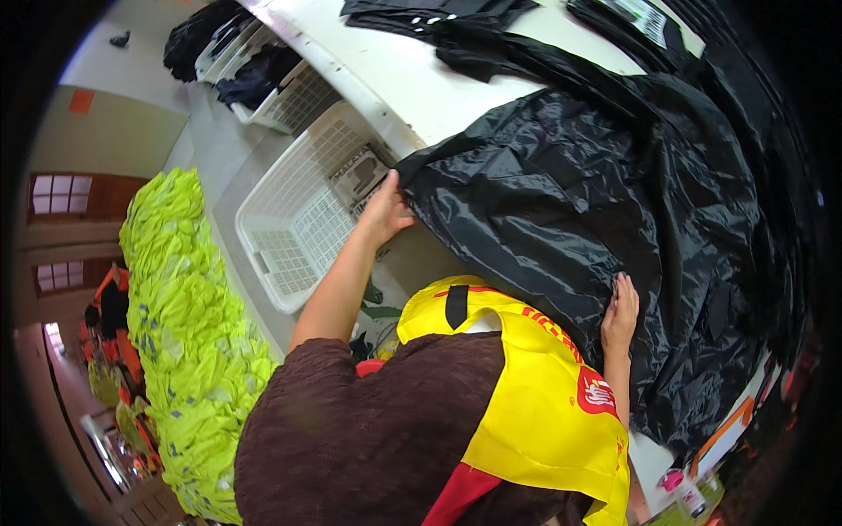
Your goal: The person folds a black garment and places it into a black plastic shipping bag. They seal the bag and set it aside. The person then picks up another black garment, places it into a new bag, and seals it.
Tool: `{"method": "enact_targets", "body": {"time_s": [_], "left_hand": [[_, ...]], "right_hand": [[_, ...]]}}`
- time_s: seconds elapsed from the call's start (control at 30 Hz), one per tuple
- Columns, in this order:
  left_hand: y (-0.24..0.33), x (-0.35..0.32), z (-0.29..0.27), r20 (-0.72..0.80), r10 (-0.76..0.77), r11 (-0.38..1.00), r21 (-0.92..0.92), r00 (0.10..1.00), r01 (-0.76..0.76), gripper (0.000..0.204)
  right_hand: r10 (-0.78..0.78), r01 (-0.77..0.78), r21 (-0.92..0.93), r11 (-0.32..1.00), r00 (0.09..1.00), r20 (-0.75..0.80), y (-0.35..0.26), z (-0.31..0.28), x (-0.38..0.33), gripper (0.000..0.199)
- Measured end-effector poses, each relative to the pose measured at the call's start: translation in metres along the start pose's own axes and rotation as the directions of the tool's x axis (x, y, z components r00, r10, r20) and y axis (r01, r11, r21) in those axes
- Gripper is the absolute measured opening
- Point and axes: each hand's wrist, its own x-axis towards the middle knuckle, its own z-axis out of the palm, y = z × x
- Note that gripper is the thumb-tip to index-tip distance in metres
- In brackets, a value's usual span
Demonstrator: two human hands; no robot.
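Note:
A large sheet of black, shiny fabric [544,193], probably part of a garment, lies spread and wrinkled over the white table, its near edge hanging toward my body. At its left corner, my left hand [386,210] grips the edge, with the thumb apart and the fingertips partly hidden by the cloth. Farther right, my right hand [621,314] rests on the near part of the fabric, fingers stretched out and lying flat.
White table [395,79] carries more folded black pieces [438,13] at the far side. Left of it stand a white plastic basket [289,228] and crates with dark cloth [263,74]. A long heap of neon-yellow garments [184,342] lies farther left. A bottle [688,495] is at lower right.

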Motion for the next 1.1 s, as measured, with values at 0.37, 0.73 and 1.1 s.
{"method": "enact_targets", "body": {"time_s": [0.37, 0.73, 1.1], "left_hand": [[0.015, -0.009, -0.046, -0.032, 0.234, 0.926, 0.313, 0.972, -0.213, 0.017], [-0.02, 0.002, -0.055, -0.316, 0.109, 0.993, 0.002, 0.942, -0.114, 0.042], [0.055, 0.052, -0.02, -0.4, 0.601, 0.799, 0.328, 0.692, -0.504, 0.028]], "right_hand": [[-0.005, 0.005, -0.004, 1.0, 1.0, 0.007, 0.0, 0.0, 0.002, 0.041], [-0.024, 0.024, -0.022, 0.999, 1.0, -0.013, 0.004, 0.003, 0.0, 0.039], [-0.019, 0.019, 0.01, 1.0, 0.999, -0.026, -0.004, 0.0, 0.004, 0.037]]}}
